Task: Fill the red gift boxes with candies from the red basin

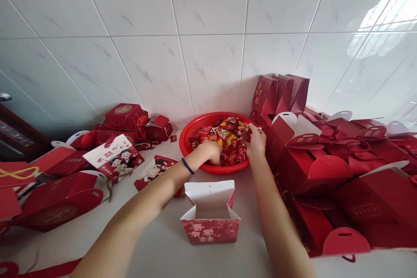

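Observation:
A red plastic basket (186,142) with a perforated rim holds many small wrapped candies (230,139) in red, some yellow. My left hand (211,151), a dark band at its wrist, reaches into the basket's near left part; its fingers are curled down among the candies, and their tips are hidden. At the right rim, my right hand (256,141) is closed, with a red wrapped candy showing at its fingers. In front of the basket, between my forearms, a red paper gift box (210,231) stands upright with its top open and its white inside showing.
Folded red gift boxes (314,169) are piled along the right, with several tall ones (282,93) against the tiled wall (211,65). On the left lie more red boxes (61,202), a card with cartoon figures (115,158) and a second printed piece (154,171).

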Demonstrator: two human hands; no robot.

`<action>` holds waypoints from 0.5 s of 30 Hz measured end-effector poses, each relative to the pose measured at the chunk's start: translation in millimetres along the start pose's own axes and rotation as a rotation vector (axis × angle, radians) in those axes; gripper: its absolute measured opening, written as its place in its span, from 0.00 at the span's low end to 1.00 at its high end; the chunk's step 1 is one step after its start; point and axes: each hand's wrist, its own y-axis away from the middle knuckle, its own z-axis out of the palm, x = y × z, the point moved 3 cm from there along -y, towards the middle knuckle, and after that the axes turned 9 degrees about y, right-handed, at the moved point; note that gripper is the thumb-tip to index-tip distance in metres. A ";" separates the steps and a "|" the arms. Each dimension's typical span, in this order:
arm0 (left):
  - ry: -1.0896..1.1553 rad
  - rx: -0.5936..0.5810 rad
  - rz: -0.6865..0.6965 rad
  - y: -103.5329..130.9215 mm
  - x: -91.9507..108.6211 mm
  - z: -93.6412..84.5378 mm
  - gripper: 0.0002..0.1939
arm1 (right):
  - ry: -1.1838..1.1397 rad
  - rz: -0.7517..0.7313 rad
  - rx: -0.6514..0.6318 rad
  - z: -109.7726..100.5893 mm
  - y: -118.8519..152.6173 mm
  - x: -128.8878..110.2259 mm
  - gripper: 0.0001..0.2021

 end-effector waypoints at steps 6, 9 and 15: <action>-0.051 -0.089 -0.035 -11.7 0.2 7.0 0.09 | -0.014 0.008 0.022 -0.5 0.5 -0.6 0.03; -0.006 -0.132 -0.019 -16.8 -6.5 7.8 0.08 | -0.016 0.014 0.026 -0.9 0.7 -0.7 0.03; 0.209 0.053 0.090 -29.5 -17.9 22.2 0.07 | -0.019 0.011 -0.001 -2.3 -0.3 1.1 0.05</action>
